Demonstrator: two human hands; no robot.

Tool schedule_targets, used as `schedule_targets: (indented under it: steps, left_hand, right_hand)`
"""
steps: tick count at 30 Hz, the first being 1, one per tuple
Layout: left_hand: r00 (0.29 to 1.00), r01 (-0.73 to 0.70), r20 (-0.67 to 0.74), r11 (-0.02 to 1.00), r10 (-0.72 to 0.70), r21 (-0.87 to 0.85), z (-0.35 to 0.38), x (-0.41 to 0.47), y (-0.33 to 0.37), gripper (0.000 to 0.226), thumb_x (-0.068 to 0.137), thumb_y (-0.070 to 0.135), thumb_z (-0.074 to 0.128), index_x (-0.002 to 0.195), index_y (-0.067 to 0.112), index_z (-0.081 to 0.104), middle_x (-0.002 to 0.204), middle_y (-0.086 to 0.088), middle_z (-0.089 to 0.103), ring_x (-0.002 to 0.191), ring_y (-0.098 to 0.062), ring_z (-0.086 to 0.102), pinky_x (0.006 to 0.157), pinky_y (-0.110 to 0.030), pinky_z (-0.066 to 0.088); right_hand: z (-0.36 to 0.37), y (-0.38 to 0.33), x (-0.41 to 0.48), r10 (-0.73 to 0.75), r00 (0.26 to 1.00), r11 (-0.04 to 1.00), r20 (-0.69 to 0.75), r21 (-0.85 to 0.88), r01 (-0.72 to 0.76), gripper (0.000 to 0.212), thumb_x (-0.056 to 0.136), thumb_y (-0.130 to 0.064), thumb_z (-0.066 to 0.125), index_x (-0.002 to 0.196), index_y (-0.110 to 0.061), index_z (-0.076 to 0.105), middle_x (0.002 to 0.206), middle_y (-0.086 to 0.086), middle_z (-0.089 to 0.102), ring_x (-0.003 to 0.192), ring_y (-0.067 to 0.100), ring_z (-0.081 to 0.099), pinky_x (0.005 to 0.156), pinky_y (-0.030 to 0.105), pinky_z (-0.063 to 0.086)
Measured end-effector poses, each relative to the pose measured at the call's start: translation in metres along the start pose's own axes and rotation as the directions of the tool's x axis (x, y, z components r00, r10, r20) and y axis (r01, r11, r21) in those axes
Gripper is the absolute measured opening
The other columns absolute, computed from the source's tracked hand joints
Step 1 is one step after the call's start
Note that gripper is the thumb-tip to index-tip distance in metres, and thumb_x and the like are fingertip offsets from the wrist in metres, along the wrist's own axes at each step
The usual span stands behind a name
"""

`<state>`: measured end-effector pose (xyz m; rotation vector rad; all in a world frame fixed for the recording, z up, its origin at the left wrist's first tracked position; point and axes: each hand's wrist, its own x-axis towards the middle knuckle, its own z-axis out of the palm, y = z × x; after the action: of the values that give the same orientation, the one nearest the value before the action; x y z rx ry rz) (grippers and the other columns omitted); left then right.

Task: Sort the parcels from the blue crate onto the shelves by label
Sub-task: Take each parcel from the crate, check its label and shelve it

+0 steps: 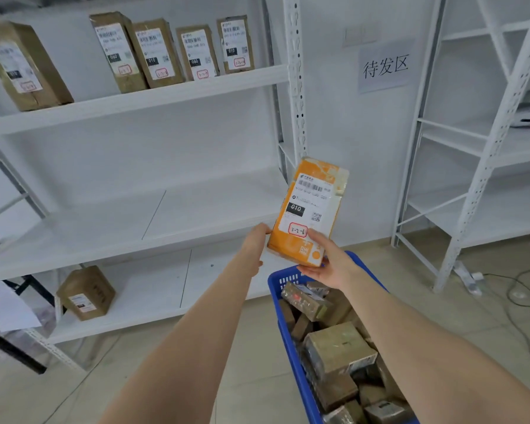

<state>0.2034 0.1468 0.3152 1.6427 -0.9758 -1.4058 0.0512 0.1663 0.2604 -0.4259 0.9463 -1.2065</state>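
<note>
An orange parcel with a white label reading 010 and a red-boxed code is held upright above the blue crate. My right hand grips its lower edge, thumb on the label. My left hand holds the parcel's lower left side with its fingers behind it. The crate at the lower right contains several brown parcels. Several labelled brown parcels stand upright on the top shelf.
The middle shelf lies just left of the held parcel. One brown box stands on the bottom shelf. A second white rack stands at the right, with cables on the floor. A paper sign hangs on the wall.
</note>
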Motion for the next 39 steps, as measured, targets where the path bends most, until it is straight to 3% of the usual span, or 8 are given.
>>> schedule_targets:
  steps: [4,6,8,17,22,30,34,39]
  left_hand:
    - [0.984,-0.176,0.042,0.981,0.173,0.081,-0.007,0.001,0.026,0.052,0.096,0.039,0.049,0.144,0.024,0.035,0.142,-0.004,0.046,0.121,-0.024,0.05,0.101,-0.046,0.042]
    - [0.965,-0.258,0.058,0.964,0.255,0.067,-0.013,-0.004,0.041,0.053,0.096,0.03,0.053,0.145,0.025,0.034,0.132,-0.004,0.057,0.093,-0.015,0.062,0.072,-0.033,0.054]
    - [0.95,-0.313,0.039,0.946,0.311,0.086,-0.022,-0.005,0.054,0.056,0.095,0.021,0.055,0.146,0.025,0.033,0.125,-0.005,0.061,0.081,-0.012,0.062,0.055,-0.024,0.048]
    - [0.924,-0.383,0.066,0.916,0.377,0.121,-0.06,-0.001,0.073,0.056,0.096,0.008,0.051,0.146,0.027,0.032,0.123,-0.005,0.062,0.093,-0.019,0.061,0.059,-0.027,0.049]
    - [0.913,-0.407,0.071,0.905,0.401,0.128,-0.087,0.006,0.082,0.06,0.096,0.005,0.049,0.149,0.026,0.029,0.127,-0.006,0.06,0.101,-0.022,0.06,0.072,-0.035,0.052]
    - [0.873,-0.487,0.068,0.861,0.483,0.147,-0.138,0.016,0.105,0.06,0.096,0.004,0.047,0.149,0.027,0.029,0.137,-0.004,0.053,0.106,-0.021,0.058,0.063,-0.029,0.05]
    - [0.846,-0.532,0.043,0.833,0.532,0.154,-0.165,0.02,0.124,0.058,0.095,0.003,0.05,0.147,0.025,0.032,0.137,-0.004,0.053,0.116,-0.026,0.057,0.068,-0.034,0.052]
    - [0.795,-0.59,-0.036,0.786,0.605,0.187,-0.2,0.033,0.16,0.044,0.093,-0.001,0.048,0.134,0.016,0.05,0.129,-0.003,0.059,0.107,-0.023,0.06,0.081,-0.039,0.055]
  right_hand:
    - [0.009,-0.003,0.0,0.033,0.999,0.99,0.033,-0.136,-0.028,0.054,0.077,-0.02,0.078,0.125,-0.018,0.052,0.115,0.014,0.063,0.107,0.03,0.062,0.084,0.045,0.055]
    - [0.017,-0.003,-0.001,0.048,0.997,0.979,0.063,-0.2,-0.034,0.051,0.078,-0.019,0.078,0.123,-0.019,0.053,0.115,0.014,0.064,0.107,0.03,0.062,0.085,0.044,0.055]
    - [0.025,-0.003,-0.001,0.051,0.996,0.973,0.078,-0.228,-0.032,0.043,0.08,-0.019,0.076,0.118,-0.02,0.055,0.113,0.014,0.064,0.106,0.03,0.062,0.087,0.044,0.055]
    - [0.064,-0.002,0.006,-0.017,0.996,0.961,0.083,-0.272,0.039,0.036,0.08,-0.018,0.076,0.11,-0.019,0.057,0.112,0.013,0.065,0.103,0.029,0.064,0.088,0.046,0.055]
    - [0.093,0.003,0.012,-0.055,0.996,0.955,0.068,-0.288,0.073,0.032,0.079,-0.017,0.077,0.105,-0.02,0.057,0.11,0.012,0.065,0.1,0.028,0.065,0.089,0.047,0.055]
    - [0.151,0.01,0.02,-0.14,0.987,0.947,0.079,-0.281,0.156,0.058,0.077,-0.014,0.078,0.127,-0.019,0.048,0.107,0.011,0.066,0.097,0.028,0.065,0.088,0.046,0.055]
    - [0.184,0.004,0.027,-0.182,0.979,0.929,0.094,-0.31,0.203,0.063,0.078,-0.014,0.077,0.133,-0.019,0.045,0.107,0.01,0.066,0.097,0.027,0.064,0.089,0.047,0.054]
    - [0.236,-0.018,0.044,-0.225,0.96,0.907,0.168,-0.323,0.269,0.065,0.079,-0.009,0.076,0.135,-0.02,0.045,0.11,0.01,0.066,0.099,0.028,0.064,0.082,0.043,0.055]
